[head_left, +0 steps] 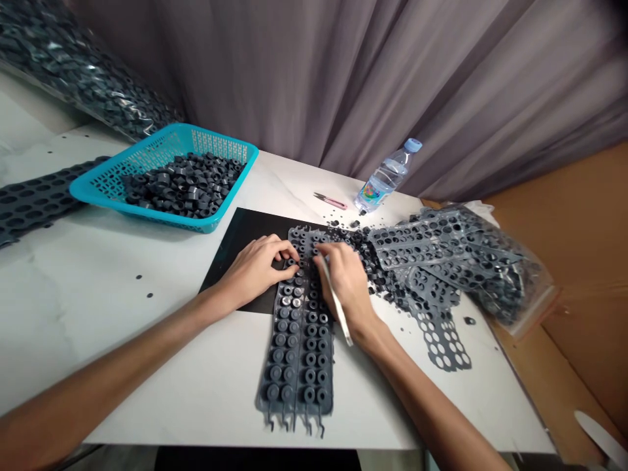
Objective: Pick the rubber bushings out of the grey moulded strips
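A long grey rubber sheet [299, 353] studded with round moulded rings lies lengthwise on the white table [122, 307], its far end over a black mat [245, 229]. My left hand [258, 268] rests on the sheet's upper left edge, fingers curled and pinching at a ring. My right hand [346, 281] presses on the sheet's upper right part and holds a thin white stick-like tool [338, 307] that points back toward my wrist.
A teal basket [122, 176] of loose grey rings stands at the back left. Punched-out empty sheets [441, 255] and a plastic bag of them lie to the right. A water bottle [385, 178] and small snips [330, 199] lie behind. Another perforated sheet [29, 199] sits far left.
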A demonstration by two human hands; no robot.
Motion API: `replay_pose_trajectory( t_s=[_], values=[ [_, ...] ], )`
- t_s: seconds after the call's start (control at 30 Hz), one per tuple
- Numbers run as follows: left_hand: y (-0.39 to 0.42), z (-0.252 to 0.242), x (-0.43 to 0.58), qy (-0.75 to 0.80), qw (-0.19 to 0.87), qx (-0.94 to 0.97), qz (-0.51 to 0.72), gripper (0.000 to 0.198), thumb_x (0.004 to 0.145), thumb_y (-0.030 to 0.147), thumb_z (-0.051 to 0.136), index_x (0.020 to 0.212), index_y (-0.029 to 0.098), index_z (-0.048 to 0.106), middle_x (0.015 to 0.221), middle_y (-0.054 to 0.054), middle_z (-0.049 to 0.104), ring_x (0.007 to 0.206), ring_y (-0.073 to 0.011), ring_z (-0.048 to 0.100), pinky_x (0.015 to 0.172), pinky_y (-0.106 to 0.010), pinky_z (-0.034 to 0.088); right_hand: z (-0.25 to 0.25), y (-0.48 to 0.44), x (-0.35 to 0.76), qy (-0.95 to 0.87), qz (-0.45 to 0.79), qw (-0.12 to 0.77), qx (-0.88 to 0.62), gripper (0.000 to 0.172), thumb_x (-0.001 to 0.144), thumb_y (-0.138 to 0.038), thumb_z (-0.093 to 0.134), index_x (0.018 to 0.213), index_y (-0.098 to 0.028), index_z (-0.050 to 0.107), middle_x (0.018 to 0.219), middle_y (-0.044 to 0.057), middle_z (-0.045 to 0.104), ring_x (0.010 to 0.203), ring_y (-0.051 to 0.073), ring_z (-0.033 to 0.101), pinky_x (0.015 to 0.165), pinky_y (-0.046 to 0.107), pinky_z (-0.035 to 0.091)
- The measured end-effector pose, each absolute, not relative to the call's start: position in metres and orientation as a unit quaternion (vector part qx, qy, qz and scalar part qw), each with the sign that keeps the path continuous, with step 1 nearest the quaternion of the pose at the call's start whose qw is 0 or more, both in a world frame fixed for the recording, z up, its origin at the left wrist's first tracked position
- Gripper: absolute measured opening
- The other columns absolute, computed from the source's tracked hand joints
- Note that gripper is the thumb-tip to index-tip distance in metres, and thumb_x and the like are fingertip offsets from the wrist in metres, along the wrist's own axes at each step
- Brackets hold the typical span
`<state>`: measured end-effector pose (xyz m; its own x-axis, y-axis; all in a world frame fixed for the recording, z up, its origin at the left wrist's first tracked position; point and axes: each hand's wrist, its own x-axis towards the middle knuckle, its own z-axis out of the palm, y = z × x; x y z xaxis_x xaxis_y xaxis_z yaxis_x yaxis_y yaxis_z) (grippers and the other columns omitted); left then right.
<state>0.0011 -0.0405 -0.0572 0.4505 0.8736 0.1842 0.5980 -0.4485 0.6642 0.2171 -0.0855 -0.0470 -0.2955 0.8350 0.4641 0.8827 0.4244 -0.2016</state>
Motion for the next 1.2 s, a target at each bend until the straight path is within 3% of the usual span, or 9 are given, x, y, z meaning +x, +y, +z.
replay_pose_trajectory(
  t_s=[0.1,0.2,0.37,0.5,0.7,0.9,1.2],
  values=[
    [-0.042,-0.056,-0.002,0.436,0.272,0.817,0.261,0.015,0.092,0.036,0.070,0.103,0.026,0.073,0.098,-0.001,0.067,0.093,-0.0218,0.065,0.089,-0.038,0.048,-0.045,-0.082,0.235,-0.716,-0.074,0.310,-0.622,0.035,0.111,-0.038,0.035,0.126,-0.017,0.059,0.118,0.017,0.063,0.106,0.031,0.058,0.092,0.046,0.049],
    [-0.044,-0.055,-0.004,0.426,0.289,0.815,0.266,0.015,0.095,0.036,0.067,0.104,0.027,0.073,0.101,-0.001,0.067,0.096,-0.0216,0.065,0.091,-0.038,0.048,-0.040,-0.083,0.256,-0.707,-0.053,0.268,-0.652,0.038,0.110,-0.044,0.038,0.122,-0.017,0.062,0.110,0.015,0.064,0.096,0.031,0.061,0.086,0.046,0.051],
    [-0.047,-0.051,-0.002,0.447,0.301,0.791,0.291,0.011,0.097,0.034,0.063,0.101,0.026,0.070,0.103,-0.002,0.066,0.095,-0.0207,0.065,0.089,-0.037,0.049,-0.031,-0.092,0.251,-0.745,0.067,0.318,-0.582,0.031,0.107,-0.044,0.052,0.128,-0.024,0.060,0.108,0.008,0.068,0.091,0.024,0.063,0.086,0.040,0.052],
    [-0.048,-0.047,-0.005,0.428,0.313,0.796,0.293,0.011,0.099,0.033,0.060,0.105,0.025,0.064,0.105,-0.002,0.064,0.098,-0.0205,0.064,0.091,-0.037,0.050,-0.031,-0.096,0.228,-0.800,0.148,0.288,-0.505,0.018,0.106,-0.039,0.057,0.113,-0.025,0.064,0.106,0.005,0.070,0.092,0.022,0.061,0.086,0.036,0.052],
    [-0.048,-0.046,-0.015,0.382,0.282,0.844,0.250,0.019,0.099,0.035,0.060,0.117,0.027,0.063,0.116,-0.004,0.063,0.110,-0.0223,0.063,0.101,-0.039,0.048,-0.029,-0.097,0.223,-0.842,0.141,0.244,-0.460,0.019,0.106,-0.042,0.057,0.111,-0.025,0.065,0.113,0.006,0.072,0.101,0.023,0.060,0.094,0.039,0.045],
    [-0.047,-0.047,-0.012,0.387,0.182,0.877,0.219,0.016,0.099,0.035,0.062,0.110,0.025,0.069,0.113,-0.004,0.063,0.106,-0.0244,0.063,0.100,-0.041,0.045,-0.022,-0.100,0.224,-0.840,0.157,0.233,-0.464,0.022,0.105,-0.045,0.059,0.108,-0.025,0.065,0.110,0.004,0.073,0.101,0.023,0.059,0.094,0.038,0.043],
    [-0.047,-0.046,-0.012,0.391,0.190,0.871,0.229,0.015,0.097,0.037,0.065,0.106,0.026,0.070,0.112,-0.003,0.065,0.103,-0.0241,0.064,0.097,-0.040,0.046,-0.030,-0.098,0.222,-0.857,0.097,0.216,-0.458,0.025,0.107,-0.045,0.054,0.116,-0.024,0.064,0.111,0.006,0.074,0.104,0.025,0.059,0.094,0.040,0.044]
  ],
)
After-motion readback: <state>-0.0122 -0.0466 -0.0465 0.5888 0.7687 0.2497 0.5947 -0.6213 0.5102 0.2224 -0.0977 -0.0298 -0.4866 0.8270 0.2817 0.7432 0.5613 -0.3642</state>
